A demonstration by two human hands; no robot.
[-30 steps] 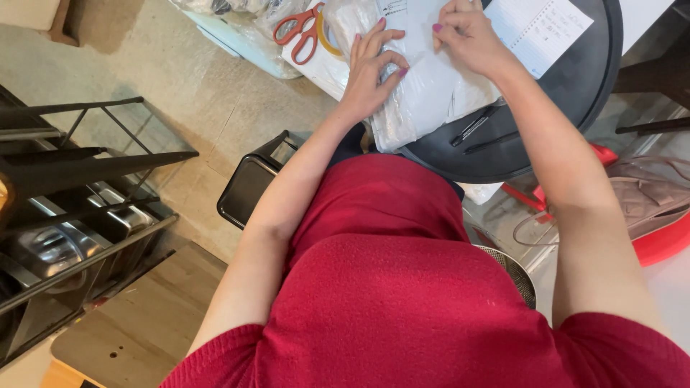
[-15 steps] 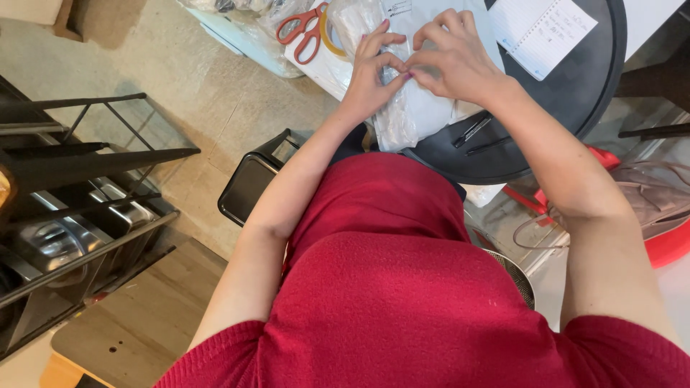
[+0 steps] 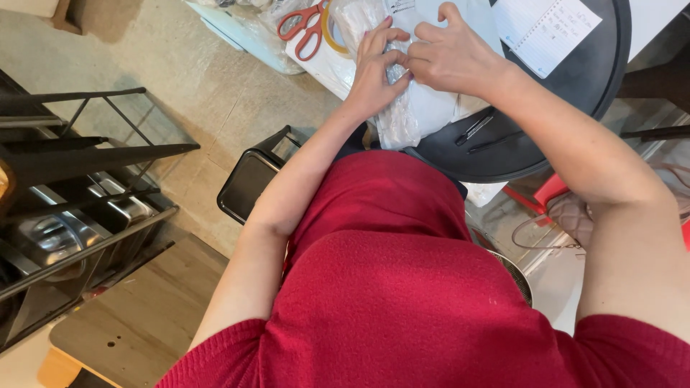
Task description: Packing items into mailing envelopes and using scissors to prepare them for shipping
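A white plastic mailer bag [image 3: 424, 108] lies on the near edge of a round black table [image 3: 596, 65]. My left hand [image 3: 377, 68] presses on the bag's left side with its fingers pinching the plastic. My right hand [image 3: 449, 54] grips the same bag just to the right, and the fingertips of both hands meet over the package. My red top fills the lower part of the head view.
Red-handled scissors [image 3: 305, 25] lie on clear plastic bags at the upper left. A spiral notepad [image 3: 550, 29] and two black pens [image 3: 478, 129] rest on the table. A black chair [image 3: 251, 176] stands below, and a metal rack with steel trays [image 3: 65, 223] is at the left.
My right hand has moved left and down across the bag to meet my left hand. The notepad is now uncovered.
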